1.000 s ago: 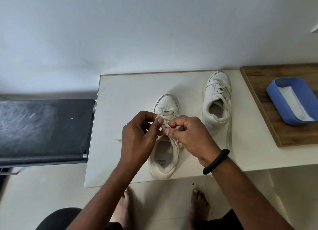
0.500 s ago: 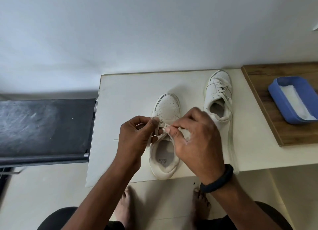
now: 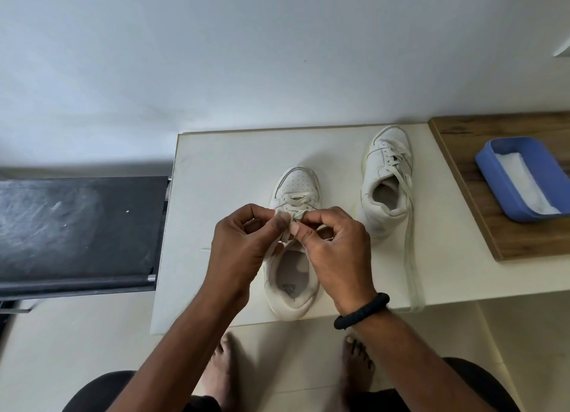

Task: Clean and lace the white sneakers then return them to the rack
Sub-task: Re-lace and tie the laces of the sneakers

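Left hand [image 3: 243, 248], right hand [image 3: 336, 251]: close together, each pinching the lace [image 3: 285, 235] over near sneaker [image 3: 291, 285] at the front edge of the white table [image 3: 222, 171]. Second sneaker [image 3: 387, 189]: farther back, right, lace trailing. Blue tray [image 3: 493, 183] on wooden board [image 3: 462, 171]: contains white sheet [image 3: 521, 186].

Your right: a blue plastic tray [image 3: 485, 162] holds a folded white cloth [image 3: 524, 187] and rests on a wooden board [image 3: 481, 226].
Your left: a dusty black platform [image 3: 77, 226] sits just beside the white table [image 3: 222, 171].
Ahead: a plain pale wall [image 3: 246, 56].
Below you: pale floor tiles [image 3: 77, 350].
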`<state>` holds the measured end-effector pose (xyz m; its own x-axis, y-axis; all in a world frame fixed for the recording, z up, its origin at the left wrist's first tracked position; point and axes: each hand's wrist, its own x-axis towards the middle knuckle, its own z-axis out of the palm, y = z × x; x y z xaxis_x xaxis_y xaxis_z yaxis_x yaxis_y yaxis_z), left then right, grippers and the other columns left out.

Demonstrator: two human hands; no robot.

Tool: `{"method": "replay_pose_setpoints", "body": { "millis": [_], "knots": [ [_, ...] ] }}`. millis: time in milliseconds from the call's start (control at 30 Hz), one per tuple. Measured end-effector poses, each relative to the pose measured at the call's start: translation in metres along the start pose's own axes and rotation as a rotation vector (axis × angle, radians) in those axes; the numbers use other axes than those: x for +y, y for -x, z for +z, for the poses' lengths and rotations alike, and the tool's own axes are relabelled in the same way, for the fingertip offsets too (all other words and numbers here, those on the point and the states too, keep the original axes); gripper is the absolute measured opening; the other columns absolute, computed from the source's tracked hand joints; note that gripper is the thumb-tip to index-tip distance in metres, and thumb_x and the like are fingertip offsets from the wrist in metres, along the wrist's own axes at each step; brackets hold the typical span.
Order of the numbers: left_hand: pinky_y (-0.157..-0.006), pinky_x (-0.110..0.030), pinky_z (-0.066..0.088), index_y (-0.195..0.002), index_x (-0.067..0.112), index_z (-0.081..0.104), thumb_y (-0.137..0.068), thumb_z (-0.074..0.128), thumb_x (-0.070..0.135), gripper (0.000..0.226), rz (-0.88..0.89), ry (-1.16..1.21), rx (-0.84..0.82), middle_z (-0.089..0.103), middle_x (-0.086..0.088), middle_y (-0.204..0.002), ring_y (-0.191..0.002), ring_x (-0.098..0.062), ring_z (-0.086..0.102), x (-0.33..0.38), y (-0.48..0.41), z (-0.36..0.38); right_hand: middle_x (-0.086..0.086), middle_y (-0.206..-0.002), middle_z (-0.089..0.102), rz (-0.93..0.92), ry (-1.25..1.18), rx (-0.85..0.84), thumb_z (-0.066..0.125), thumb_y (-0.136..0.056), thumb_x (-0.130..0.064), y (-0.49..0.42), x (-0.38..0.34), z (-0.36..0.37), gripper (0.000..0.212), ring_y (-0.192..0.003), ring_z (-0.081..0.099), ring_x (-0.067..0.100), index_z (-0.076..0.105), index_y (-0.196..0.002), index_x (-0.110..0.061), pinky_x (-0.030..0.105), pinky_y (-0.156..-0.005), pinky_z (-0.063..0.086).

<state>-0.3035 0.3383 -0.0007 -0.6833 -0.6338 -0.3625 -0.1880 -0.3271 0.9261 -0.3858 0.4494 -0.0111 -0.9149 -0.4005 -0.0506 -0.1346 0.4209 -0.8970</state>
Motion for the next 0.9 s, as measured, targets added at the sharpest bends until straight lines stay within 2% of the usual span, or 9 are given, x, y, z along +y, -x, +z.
{"method": "replay_pose_setpoints", "body": {
  "millis": [67,167,267,400,467,733,900],
  "knots": [
    [-0.075,-0.04,0.056,-0.083,0.004,0.068,-0.087,0.076,0.018,0.017,-0.011,0.008,0.002,0.075,-0.022,-0.088,-0.078,-0.031,0.07,0.0,0.0,-0.001,-0.009,-0.089,0.072,0.027,-0.085,0.012,0.082,-0.081,-0.023,-0.001,0.0,-0.001,0.006,-0.077,0.068,0.005,0.077,-0.085,-0.024,0.019,-0.07,0.054],
    [-0.075,-0.04,0.056,-0.085,0.002,0.068,-0.087,0.076,0.019,0.018,-0.014,-0.001,0.007,0.075,-0.02,-0.087,-0.079,-0.029,0.07,0.0,0.001,0.0,-0.007,-0.088,0.074,0.05,-0.122,-0.001,0.08,-0.083,-0.02,-0.006,-0.001,-0.007,0.007,-0.076,0.068,0.006,0.076,-0.082,-0.026,0.028,-0.073,0.057],
    [-0.075,-0.04,0.057,-0.085,0.001,0.07,-0.089,0.073,0.018,0.018,-0.048,0.028,0.029,0.074,-0.019,-0.092,-0.085,-0.023,0.069,-0.002,-0.001,-0.002,-0.007,-0.084,0.073,0.004,-0.012,-0.075,0.077,-0.083,-0.02,-0.01,-0.002,-0.018,0.003,-0.072,0.066,0.007,0.075,-0.083,-0.022,0.025,-0.069,0.056],
    [-0.073,-0.035,0.054,-0.081,0.008,0.068,-0.091,0.067,0.013,0.011,-0.102,0.053,0.062,0.077,-0.012,-0.098,-0.095,-0.021,0.072,-0.003,-0.007,-0.011,-0.009,-0.075,0.068,-0.153,0.228,-0.084,0.069,-0.082,-0.019,-0.013,-0.002,-0.041,0.007,-0.066,0.063,0.007,0.067,-0.075,-0.021,0.016,-0.061,0.046],
    [-0.074,-0.034,0.053,-0.082,0.007,0.068,-0.09,0.067,0.014,0.011,-0.105,0.015,0.061,0.077,-0.013,-0.096,-0.094,-0.021,0.073,-0.003,-0.008,-0.014,-0.011,-0.068,0.065,-0.124,0.271,-0.123,0.069,-0.082,-0.02,-0.013,0.0,-0.051,0.01,-0.061,0.06,0.005,0.066,-0.073,-0.022,0.009,-0.056,0.039],
    [-0.084,-0.042,0.056,-0.078,0.01,0.069,-0.087,0.069,0.016,0.012,-0.112,-0.193,0.133,0.077,-0.009,-0.084,-0.09,-0.02,0.074,-0.01,-0.013,-0.029,-0.013,-0.064,0.066,0.046,0.429,-0.211,0.069,-0.083,-0.025,-0.011,0.015,-0.072,0.013,-0.062,0.062,0.0,0.067,-0.071,-0.027,0.008,-0.053,0.041],
    [-0.077,-0.043,0.06,-0.075,0.009,0.069,-0.085,0.068,0.013,0.011,-0.068,-0.326,0.249,0.076,-0.005,-0.074,-0.086,-0.024,0.074,-0.016,-0.015,-0.036,-0.011,-0.063,0.066,0.072,0.549,-0.223,0.071,-0.079,-0.026,-0.013,0.014,-0.079,0.012,-0.063,0.063,0.006,0.065,-0.068,-0.027,0.029,-0.063,0.055]
  ]
}}
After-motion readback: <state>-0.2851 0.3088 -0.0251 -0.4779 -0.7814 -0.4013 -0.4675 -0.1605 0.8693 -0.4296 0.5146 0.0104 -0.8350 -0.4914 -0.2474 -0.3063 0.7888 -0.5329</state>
